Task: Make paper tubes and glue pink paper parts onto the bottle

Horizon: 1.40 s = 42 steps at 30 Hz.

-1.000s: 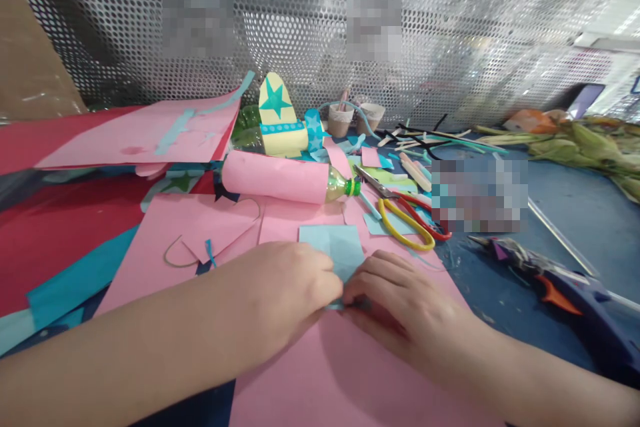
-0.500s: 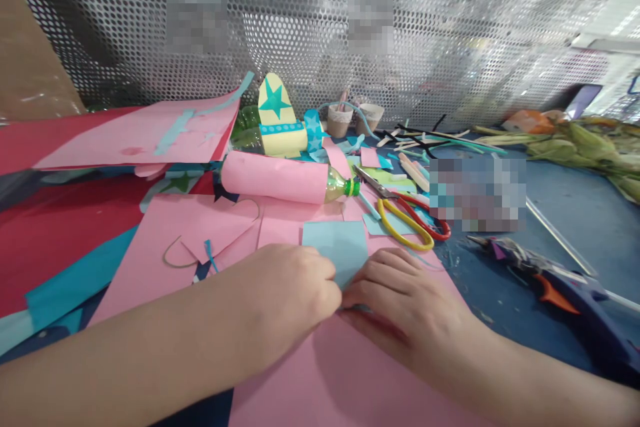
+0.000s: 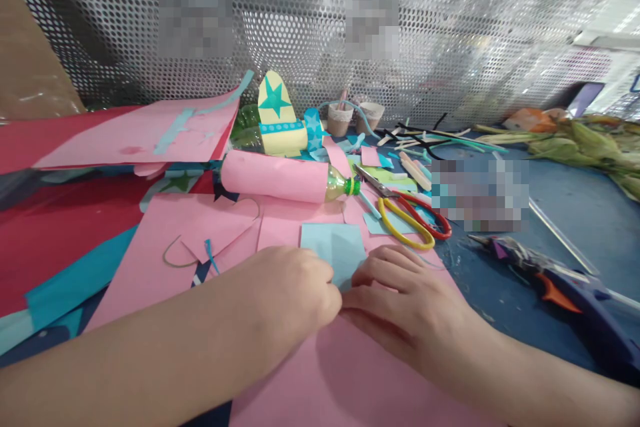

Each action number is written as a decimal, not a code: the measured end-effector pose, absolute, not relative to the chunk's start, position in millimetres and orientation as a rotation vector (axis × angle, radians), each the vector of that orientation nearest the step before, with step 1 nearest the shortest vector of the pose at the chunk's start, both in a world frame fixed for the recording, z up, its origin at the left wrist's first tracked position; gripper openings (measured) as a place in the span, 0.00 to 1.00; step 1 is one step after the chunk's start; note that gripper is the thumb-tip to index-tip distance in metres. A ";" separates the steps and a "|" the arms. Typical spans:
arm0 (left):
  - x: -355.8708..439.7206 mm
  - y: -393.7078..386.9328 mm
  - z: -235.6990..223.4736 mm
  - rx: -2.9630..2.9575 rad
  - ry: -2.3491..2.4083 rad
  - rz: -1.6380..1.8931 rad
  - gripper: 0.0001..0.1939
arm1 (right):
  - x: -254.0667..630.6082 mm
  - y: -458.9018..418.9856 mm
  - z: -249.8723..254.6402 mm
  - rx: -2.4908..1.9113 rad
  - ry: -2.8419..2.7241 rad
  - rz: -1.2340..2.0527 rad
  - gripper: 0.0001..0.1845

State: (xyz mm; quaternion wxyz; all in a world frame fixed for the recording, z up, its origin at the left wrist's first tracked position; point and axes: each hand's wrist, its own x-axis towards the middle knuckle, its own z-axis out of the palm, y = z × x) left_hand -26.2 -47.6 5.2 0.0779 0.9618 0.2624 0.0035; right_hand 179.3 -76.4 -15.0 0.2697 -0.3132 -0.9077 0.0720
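Observation:
A light blue piece of paper (image 3: 333, 243) lies over pink paper sheets (image 3: 350, 373), its near edge between my two hands. My left hand (image 3: 300, 287) is curled closed on the left part of that edge. Opposite it, my right hand (image 3: 400, 293) pinches the right part, fingers bent and thumb underneath. Both thumbs nearly meet at the paper's near edge, and my fingers hide that part. Just beyond lies a bottle (image 3: 275, 177) wrapped in pink paper, with a green cap pointing right. Scissors (image 3: 407, 213) with one yellow and one red handle rest right of it.
A glue gun (image 3: 555, 287) with an orange trigger lies at the right. Behind stand a yellow paper-covered bottle (image 3: 285, 137) with a star and two small cups (image 3: 340, 120). Red and pink sheets (image 3: 145, 130) are stacked left. Corn husks (image 3: 575, 143) lie far right.
My right hand's fingers have lifted and bent slightly more over the blue paper. The paper has shifted a little to the left. Everything else stays in place.

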 end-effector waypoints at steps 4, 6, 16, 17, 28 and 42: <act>-20.9 -44.4 -3.9 2.825 0.791 -0.007 0.16 | 179.4 -76.9 -15.8 -0.835 -2.429 0.259 0.10; -19.0 -43.7 -5.4 2.823 0.793 0.000 0.15 | 179.5 -77.1 -16.4 -0.825 -2.419 0.273 0.09; -25.6 -42.5 7.3 2.799 0.767 0.001 0.13 | 178.2 -76.2 -16.3 -0.818 -2.418 0.254 0.10; -27.1 -42.2 8.8 2.779 0.755 0.028 0.13 | 177.9 -76.1 -16.9 -0.824 -2.422 0.241 0.11; -27.0 -40.2 16.4 2.774 0.729 0.017 0.12 | 177.8 -77.1 -18.8 -0.801 -2.432 0.219 0.10; -22.8 -50.2 5.9 2.851 0.720 0.072 0.09 | 177.1 -76.5 -21.0 -0.754 -2.392 0.248 0.11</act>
